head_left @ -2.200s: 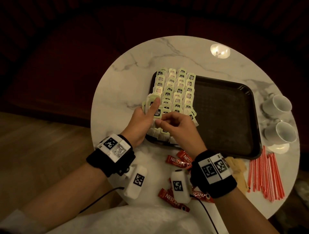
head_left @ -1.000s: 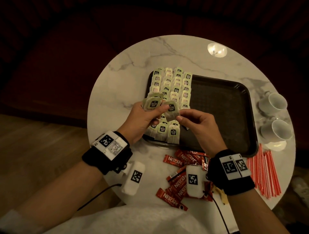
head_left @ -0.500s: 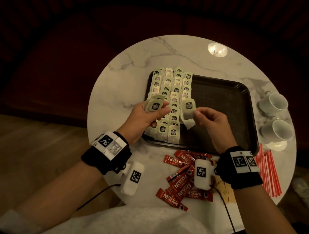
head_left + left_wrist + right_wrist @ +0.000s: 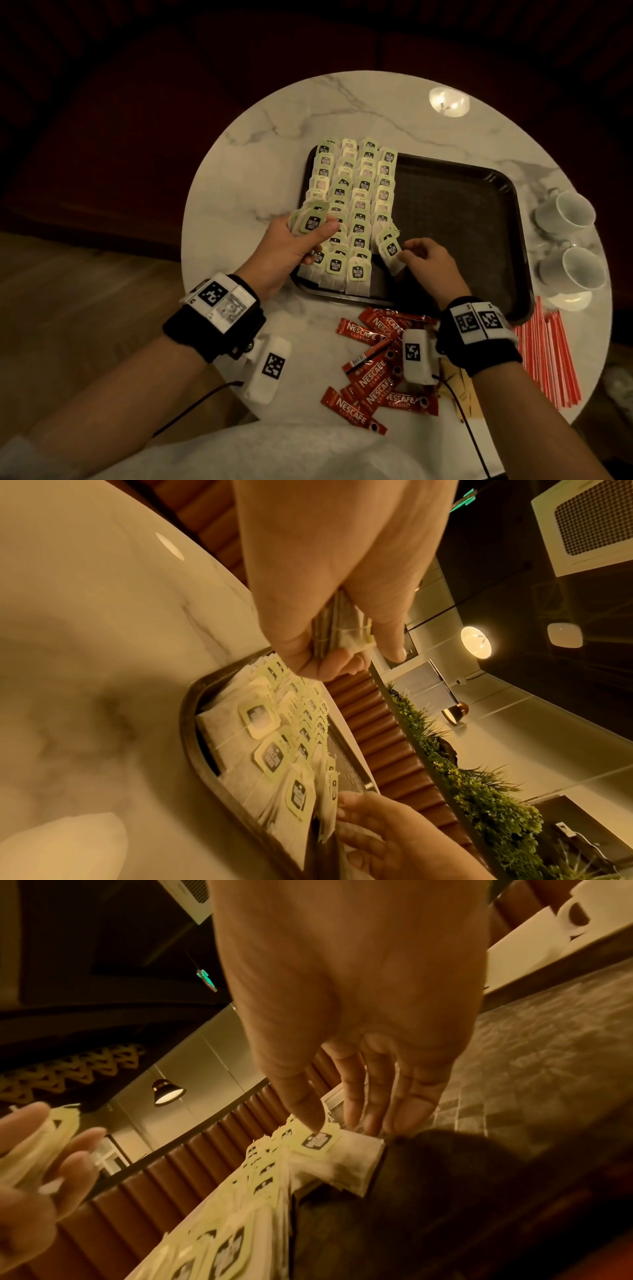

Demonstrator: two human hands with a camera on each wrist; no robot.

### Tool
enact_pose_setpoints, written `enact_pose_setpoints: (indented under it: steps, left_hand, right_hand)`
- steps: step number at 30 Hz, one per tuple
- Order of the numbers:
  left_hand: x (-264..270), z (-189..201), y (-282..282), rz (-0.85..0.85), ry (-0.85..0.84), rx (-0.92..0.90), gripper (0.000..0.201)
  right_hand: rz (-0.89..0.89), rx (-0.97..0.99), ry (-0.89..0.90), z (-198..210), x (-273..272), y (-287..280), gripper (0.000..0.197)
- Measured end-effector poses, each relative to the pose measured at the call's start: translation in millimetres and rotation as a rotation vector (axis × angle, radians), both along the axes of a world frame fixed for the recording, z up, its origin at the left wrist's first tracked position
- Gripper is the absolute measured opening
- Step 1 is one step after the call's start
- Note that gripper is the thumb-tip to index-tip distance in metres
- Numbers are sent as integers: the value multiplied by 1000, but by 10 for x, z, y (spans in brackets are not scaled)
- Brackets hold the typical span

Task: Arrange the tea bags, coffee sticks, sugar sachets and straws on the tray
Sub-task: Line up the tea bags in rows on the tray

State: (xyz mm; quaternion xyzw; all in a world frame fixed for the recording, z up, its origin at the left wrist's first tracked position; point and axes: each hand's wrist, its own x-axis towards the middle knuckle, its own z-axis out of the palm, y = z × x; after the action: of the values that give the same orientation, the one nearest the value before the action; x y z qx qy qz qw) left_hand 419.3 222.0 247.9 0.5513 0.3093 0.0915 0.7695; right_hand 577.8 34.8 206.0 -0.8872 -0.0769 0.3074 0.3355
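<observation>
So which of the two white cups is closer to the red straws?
The nearer cup, the one lower in the head view. It sits just above the red straws at the table's right edge, while the other cup stands farther back behind it.

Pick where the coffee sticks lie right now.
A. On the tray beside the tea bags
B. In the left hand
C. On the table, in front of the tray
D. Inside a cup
C: the coffee sticks lie loose on the table, short of the tray rim.

tea bags on tray's left half
</observation>
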Motion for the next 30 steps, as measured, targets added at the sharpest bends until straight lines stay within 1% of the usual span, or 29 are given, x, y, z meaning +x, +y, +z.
enact_pose_setpoints:
  steps: [3,5,8,10,11,14,17,19,22,26,30]
  left_hand:
    - [-20,0,2,-2,24,5,7]
    - [-27,7,1,-1,32,4,5]
    - [-31,15,7,-2,43,9,4]
    - [-37,19,12,-4,45,13,5]
    - [-40,18,14,-5,43,15,6]
    - [-52,6,15,0,45,12,14]
    - [-60,-1,7,17,67,-27,27]
    - [-62,-2,-4,23,82,-61,29]
    - [-67,-10,-21,14,97,-90,33]
    - [-84,-41,-34,1,118,-72,34]
    - [-97,-65,-42,13,141,-51,32]
  right_hand:
    - [69,-9,0,10,-34,31,40]
    - [118,-18,-2,7,-25,38,42]
    - [145,-33,-13,11,-19,28,26]
    - [125,-22,4,-4,-25,13,14]
    - [116,-11,22,-10,-29,6,12]
    - [88,47,80,-37,-29,-17,12]
    - [-15,158,179,-46,-51,-21,10]
    - [-62,193,207,-66,-69,-10,9]
    - [-89,184,176,-109,-90,15,10]
    - [-26,137,82,-136,-127,47,15]
    - [-23,126,53,-121,-133,38,21]
